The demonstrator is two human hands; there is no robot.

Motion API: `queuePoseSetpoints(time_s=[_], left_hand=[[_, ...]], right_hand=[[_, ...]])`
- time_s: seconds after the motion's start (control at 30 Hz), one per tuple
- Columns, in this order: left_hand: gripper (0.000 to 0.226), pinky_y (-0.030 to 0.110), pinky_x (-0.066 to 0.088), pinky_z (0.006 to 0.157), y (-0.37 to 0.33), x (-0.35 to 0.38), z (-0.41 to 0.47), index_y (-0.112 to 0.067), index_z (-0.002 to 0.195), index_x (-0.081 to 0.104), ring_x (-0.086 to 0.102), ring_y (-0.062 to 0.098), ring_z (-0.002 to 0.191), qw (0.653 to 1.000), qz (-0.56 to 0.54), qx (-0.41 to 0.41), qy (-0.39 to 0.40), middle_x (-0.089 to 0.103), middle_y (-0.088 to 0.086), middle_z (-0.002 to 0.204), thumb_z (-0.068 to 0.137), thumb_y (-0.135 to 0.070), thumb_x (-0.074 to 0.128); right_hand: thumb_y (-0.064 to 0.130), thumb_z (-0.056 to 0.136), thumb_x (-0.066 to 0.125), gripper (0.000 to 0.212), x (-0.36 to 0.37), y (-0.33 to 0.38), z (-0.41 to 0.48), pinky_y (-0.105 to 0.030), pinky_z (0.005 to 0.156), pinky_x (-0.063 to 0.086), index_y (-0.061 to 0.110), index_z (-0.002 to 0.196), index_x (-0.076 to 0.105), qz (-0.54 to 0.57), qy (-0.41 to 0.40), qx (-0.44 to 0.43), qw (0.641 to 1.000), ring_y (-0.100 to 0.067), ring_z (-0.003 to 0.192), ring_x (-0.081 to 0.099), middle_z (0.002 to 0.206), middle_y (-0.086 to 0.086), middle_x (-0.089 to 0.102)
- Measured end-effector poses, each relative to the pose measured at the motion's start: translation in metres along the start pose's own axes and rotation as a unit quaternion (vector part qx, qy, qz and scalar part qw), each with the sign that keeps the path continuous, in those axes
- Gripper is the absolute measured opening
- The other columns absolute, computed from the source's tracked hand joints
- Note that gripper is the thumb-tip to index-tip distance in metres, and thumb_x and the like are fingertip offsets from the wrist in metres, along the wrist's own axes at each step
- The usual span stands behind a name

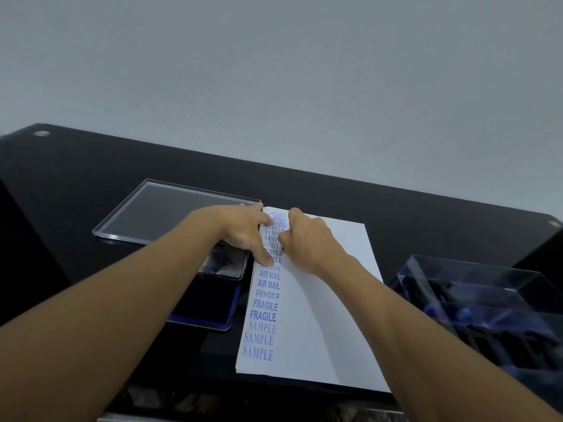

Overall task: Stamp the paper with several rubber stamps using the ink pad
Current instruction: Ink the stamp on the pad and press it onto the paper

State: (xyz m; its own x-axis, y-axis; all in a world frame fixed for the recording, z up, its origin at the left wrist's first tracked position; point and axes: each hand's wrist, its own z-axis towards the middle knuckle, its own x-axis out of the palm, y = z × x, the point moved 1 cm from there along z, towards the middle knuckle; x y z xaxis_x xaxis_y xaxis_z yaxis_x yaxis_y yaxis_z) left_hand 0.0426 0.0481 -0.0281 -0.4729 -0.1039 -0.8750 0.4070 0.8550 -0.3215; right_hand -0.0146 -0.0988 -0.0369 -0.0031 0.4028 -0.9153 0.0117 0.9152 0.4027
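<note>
Left hand point(243, 229), right hand point(307, 242) on paper point(329, 315)

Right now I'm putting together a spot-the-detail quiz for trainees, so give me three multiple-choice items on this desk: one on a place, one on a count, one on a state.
1. Where does the ink pad lie relative to the paper?
A. On top of it
B. To its left
C. To its right

2. How many FRAGILE prints are on the paper?
A. One
B. Five
C. Three

3. What is the left hand doing?
A. Pressing spread fingers on the paper
B. Hanging in the air as a fist
C. Gripping the ink pad

Answers:
1 B: the blue pad sits beside the sheet's left edge.
2 C: three FRAGILE lines stand stacked between AIR MAIL and the lowest SAMPLE lines.
3 A: its straight fingers rest on the stamped column.
</note>
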Motion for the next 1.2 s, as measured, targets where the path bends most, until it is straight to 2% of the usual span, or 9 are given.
queuePoseSetpoints(time_s=[0.17, 0.33, 0.47, 0.6, 0.73, 0.83, 1.0, 1.13, 1.2], left_hand=[[0.104, 0.041, 0.015, 0.124, 0.001, 0.0, 0.001, -0.027, 0.159, 0.021, 0.008, 0.021, 0.154, 1.0, -0.006, -0.003, 0.004, -0.003, -0.004, 0.168, 0.077, -0.052, 0.081], [0.103, 0.041, 0.017, 0.123, 0.001, 0.001, 0.001, -0.027, 0.158, 0.023, 0.01, 0.02, 0.153, 1.0, -0.013, -0.003, -0.004, 0.002, -0.005, 0.167, 0.077, -0.052, 0.08], [0.103, 0.041, 0.016, 0.123, 0.002, 0.001, 0.001, -0.027, 0.159, 0.022, 0.008, 0.02, 0.153, 1.0, -0.013, -0.005, 0.001, -0.001, -0.006, 0.168, 0.077, -0.052, 0.08], [0.102, 0.04, 0.018, 0.122, 0.0, 0.001, 0.001, -0.026, 0.158, 0.023, 0.012, 0.021, 0.152, 1.0, -0.016, -0.004, 0.0, 0.005, -0.004, 0.167, 0.078, -0.051, 0.08], [0.105, 0.044, 0.014, 0.124, 0.003, 0.002, 0.001, -0.029, 0.159, 0.022, 0.004, 0.02, 0.154, 1.0, -0.02, -0.007, -0.001, -0.004, -0.008, 0.168, 0.076, -0.053, 0.081], [0.104, 0.045, 0.015, 0.124, 0.002, 0.002, -0.001, -0.029, 0.158, 0.022, 0.005, 0.019, 0.153, 1.0, -0.02, -0.007, -0.002, -0.001, -0.008, 0.168, 0.076, -0.053, 0.08], [0.102, 0.044, 0.015, 0.123, 0.001, 0.002, -0.004, -0.027, 0.159, 0.023, 0.007, 0.019, 0.153, 1.0, -0.026, -0.004, -0.005, 0.006, -0.007, 0.166, 0.078, -0.051, 0.08], [0.102, 0.042, 0.018, 0.122, 0.0, 0.002, -0.004, -0.025, 0.158, 0.024, 0.012, 0.019, 0.151, 1.0, -0.027, 0.001, -0.007, 0.012, -0.007, 0.165, 0.077, -0.05, 0.08], [0.102, 0.042, 0.018, 0.122, 0.0, 0.002, -0.003, -0.025, 0.158, 0.024, 0.012, 0.019, 0.151, 0.999, -0.031, 0.001, -0.009, 0.012, -0.006, 0.165, 0.077, -0.05, 0.081]], right_hand=[[0.026, 0.101, 0.043, 0.009, 0.005, -0.001, -0.003, -0.027, 0.052, 0.042, 0.019, 0.098, 0.041, 0.006, -0.002, 0.0, 1.0, -0.016, 0.066, 0.054, 0.085, -0.002, 0.056], [0.022, 0.1, 0.043, 0.021, -0.001, 0.002, 0.001, -0.027, 0.049, 0.029, 0.02, 0.081, 0.034, -0.002, 0.001, 0.021, 1.0, -0.014, 0.062, 0.045, 0.075, -0.001, 0.046], [0.022, 0.101, 0.043, 0.011, -0.003, 0.004, -0.003, -0.025, 0.048, 0.028, 0.017, 0.093, 0.037, 0.0, 0.014, 0.024, 1.0, -0.012, 0.061, 0.044, 0.073, 0.002, 0.044], [0.023, 0.102, 0.044, 0.011, -0.005, 0.006, -0.003, -0.023, 0.048, 0.028, 0.016, 0.095, 0.038, 0.0, 0.015, 0.021, 1.0, -0.011, 0.061, 0.044, 0.074, 0.003, 0.043], [0.027, 0.103, 0.045, 0.012, -0.002, 0.005, -0.005, -0.019, 0.048, 0.031, 0.017, 0.101, 0.039, 0.004, 0.019, 0.013, 1.0, -0.011, 0.061, 0.049, 0.077, 0.005, 0.047], [0.028, 0.103, 0.046, 0.012, -0.001, 0.004, -0.003, -0.02, 0.049, 0.034, 0.018, 0.1, 0.04, 0.008, 0.012, 0.017, 1.0, -0.013, 0.062, 0.052, 0.088, 0.0, 0.053], [0.026, 0.103, 0.046, 0.013, -0.002, 0.004, -0.002, -0.02, 0.049, 0.031, 0.016, 0.098, 0.039, 0.007, 0.011, 0.021, 1.0, -0.012, 0.062, 0.049, 0.081, 0.002, 0.051], [0.028, 0.103, 0.047, 0.014, 0.0, 0.005, -0.004, -0.02, 0.05, 0.034, 0.017, 0.102, 0.039, 0.012, 0.021, 0.024, 0.999, -0.013, 0.063, 0.052, 0.091, 0.0, 0.053], [0.028, 0.102, 0.047, 0.013, -0.003, 0.003, -0.002, -0.025, 0.055, 0.04, 0.016, 0.102, 0.041, 0.014, 0.029, 0.03, 0.999, -0.016, 0.07, 0.056, 0.097, -0.003, 0.058]])
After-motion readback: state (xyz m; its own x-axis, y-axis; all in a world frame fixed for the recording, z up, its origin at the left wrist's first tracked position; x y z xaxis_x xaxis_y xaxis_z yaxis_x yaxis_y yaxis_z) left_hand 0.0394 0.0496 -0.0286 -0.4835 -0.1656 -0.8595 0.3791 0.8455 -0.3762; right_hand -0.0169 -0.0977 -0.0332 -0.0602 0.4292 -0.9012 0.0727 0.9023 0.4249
